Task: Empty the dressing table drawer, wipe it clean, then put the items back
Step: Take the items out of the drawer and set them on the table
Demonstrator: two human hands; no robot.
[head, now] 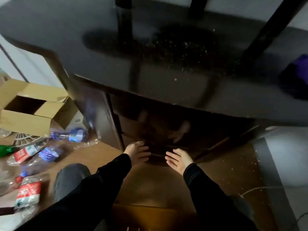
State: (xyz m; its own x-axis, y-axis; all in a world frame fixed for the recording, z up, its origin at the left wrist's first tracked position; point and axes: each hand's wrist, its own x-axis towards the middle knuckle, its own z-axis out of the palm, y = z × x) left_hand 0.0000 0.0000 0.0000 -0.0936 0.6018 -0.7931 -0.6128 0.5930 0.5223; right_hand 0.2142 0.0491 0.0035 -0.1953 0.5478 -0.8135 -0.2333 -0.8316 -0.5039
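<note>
Left hand point(137, 151) and right hand point(179, 159), both released with fingers straight, flank the drawer point(158, 135) front; advise even two-sided grip, straight level pull.

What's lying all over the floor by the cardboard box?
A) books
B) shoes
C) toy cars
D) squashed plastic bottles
D: crumpled clear bottles with red and blue labels lie on the floor beside the open box.
</note>
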